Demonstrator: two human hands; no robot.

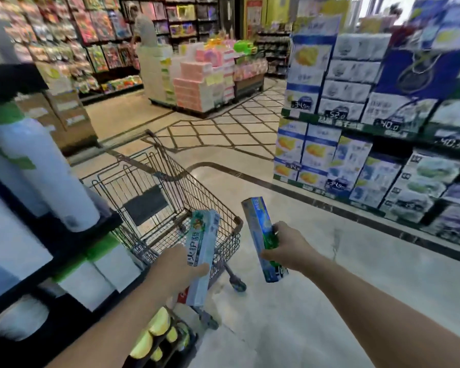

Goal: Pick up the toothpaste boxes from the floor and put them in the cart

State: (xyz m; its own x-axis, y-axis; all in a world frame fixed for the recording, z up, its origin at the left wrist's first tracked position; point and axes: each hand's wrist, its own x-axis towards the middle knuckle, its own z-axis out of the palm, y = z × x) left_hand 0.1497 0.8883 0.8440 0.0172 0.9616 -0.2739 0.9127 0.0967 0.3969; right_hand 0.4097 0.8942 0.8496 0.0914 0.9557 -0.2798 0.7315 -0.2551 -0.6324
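— Both hands grip toothpaste boxes: left hand [179, 264] holds one box [201, 252] at the cart [170, 179] rim, right hand [286, 247] another [260, 235] beside it.
— Carrying step, then; next, lower both into the basket.

Left hand [179, 269] is gripping a pale green box [202, 251], its far end lying over the near corner of the cart [170, 187]. Right hand [287, 248] is gripping a blue box [260, 235], tilted, apart from the cart, above the floor [329, 288]. Left of the left hand, a shelf [51, 248] is carrying white rolls [37, 168]. Beyond the right hand, a display [356, 128] is showing stacked cartons.
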